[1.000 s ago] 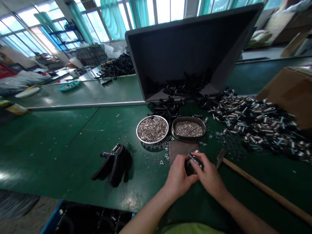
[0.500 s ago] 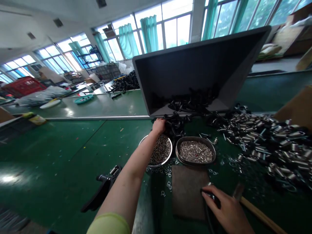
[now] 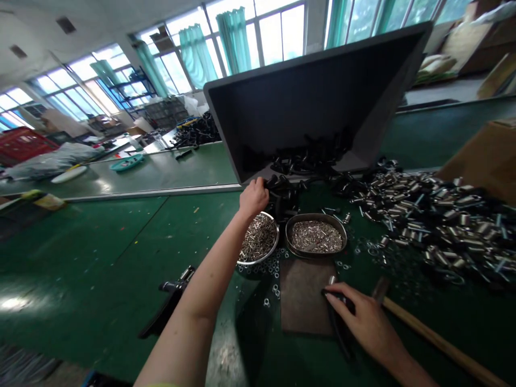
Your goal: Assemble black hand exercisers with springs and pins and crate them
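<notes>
My left hand (image 3: 253,198) reaches to the near edge of a pile of black plastic-looking parts (image 3: 284,201), just beyond a round metal bowl (image 3: 277,241) of small metal pins. Its fingers are curled closed; what they hold is hidden. My right hand (image 3: 363,317) pinches a black lever (image 3: 338,328) with a small metal barrel at its upper end, over the right side of a flat brown plate (image 3: 304,301). Another black lever (image 3: 167,306) with a metal cylinder lies on the green table, left of my left forearm.
An oval tin (image 3: 288,250) of tiny metal pieces stands beside the bowl. Washers (image 3: 276,290) are scattered nearby. A hammer (image 3: 423,328) lies at right, below a heap of metal cylinders and black parts (image 3: 435,220). Behind, a grey bin (image 3: 314,102) is tipped on its side.
My view has shifted slightly, moving the scene up and left. My left hand has risen a little at the black pile, its knuckles showing more. My right hand still holds the lever over the plate.
</notes>
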A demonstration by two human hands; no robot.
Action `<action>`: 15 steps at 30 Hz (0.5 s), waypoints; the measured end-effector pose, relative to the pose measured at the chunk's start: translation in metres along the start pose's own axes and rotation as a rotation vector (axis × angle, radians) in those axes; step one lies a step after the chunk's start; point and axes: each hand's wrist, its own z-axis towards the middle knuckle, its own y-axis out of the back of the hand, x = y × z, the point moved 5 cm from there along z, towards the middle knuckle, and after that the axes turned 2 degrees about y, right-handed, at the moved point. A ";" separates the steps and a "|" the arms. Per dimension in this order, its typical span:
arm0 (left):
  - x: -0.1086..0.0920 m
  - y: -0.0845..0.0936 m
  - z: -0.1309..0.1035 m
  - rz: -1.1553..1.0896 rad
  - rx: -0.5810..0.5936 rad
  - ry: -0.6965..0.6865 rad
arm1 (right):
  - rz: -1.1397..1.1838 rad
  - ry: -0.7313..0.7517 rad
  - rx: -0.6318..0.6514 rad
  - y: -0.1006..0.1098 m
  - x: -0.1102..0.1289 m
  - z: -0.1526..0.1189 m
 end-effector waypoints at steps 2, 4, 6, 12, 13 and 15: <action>0.000 -0.005 -0.041 -0.330 0.085 0.104 | 0.125 -0.046 -0.011 0.005 0.009 -0.001; -0.008 -0.027 -0.098 -0.890 0.309 0.238 | 0.268 -0.102 -0.042 0.010 0.018 -0.003; -0.022 -0.049 -0.159 -1.253 0.498 0.365 | 0.364 -0.138 -0.101 0.014 0.030 -0.006; -0.051 -0.062 -0.252 -1.461 0.563 0.484 | 0.300 -0.029 -0.199 0.013 0.061 -0.018; -0.052 -0.060 -0.256 -1.433 0.552 0.502 | 0.267 -0.005 -0.199 0.011 0.065 -0.021; -0.053 -0.055 -0.259 -1.365 0.515 0.529 | 0.208 0.049 -0.190 0.007 0.069 -0.025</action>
